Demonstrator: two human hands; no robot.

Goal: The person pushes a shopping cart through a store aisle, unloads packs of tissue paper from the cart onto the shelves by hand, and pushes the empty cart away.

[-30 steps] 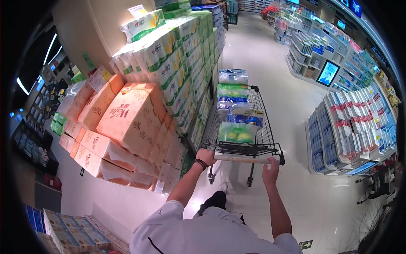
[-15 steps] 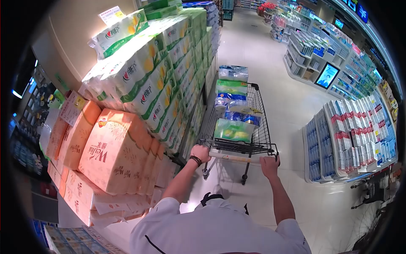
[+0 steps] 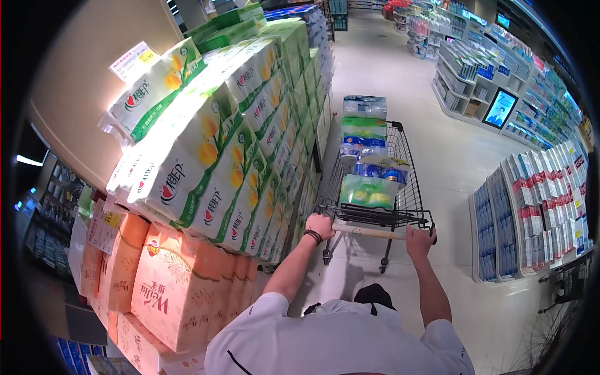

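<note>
My left hand point(image 3: 320, 226) is wrapped round the left end of the shopping cart's handle point(image 3: 369, 232), with a dark band on the wrist. At the handle's right end my right hand point(image 3: 419, 240) grips too. Ahead of both hands stands the black wire shopping cart point(image 3: 412, 181). Packs lie in a row inside it: a green and white pack point(image 3: 367, 191) nearest me, a blue and white pack point(image 3: 381, 170) behind it, and more green and blue packs further forward. Their exact contents I cannot make out.
Close on my left rises a tall stack of green and white tissue packs point(image 3: 212, 169), with orange packs point(image 3: 178, 287) nearer me. To the right is a display of boxed goods point(image 3: 531, 212). A shiny floor aisle point(image 3: 387, 69) runs ahead past white shelves point(image 3: 462, 81).
The stacked tissue packs on the left appear larger and closer. The cart and both hands have shifted right in view, with both hands still on the handle.
</note>
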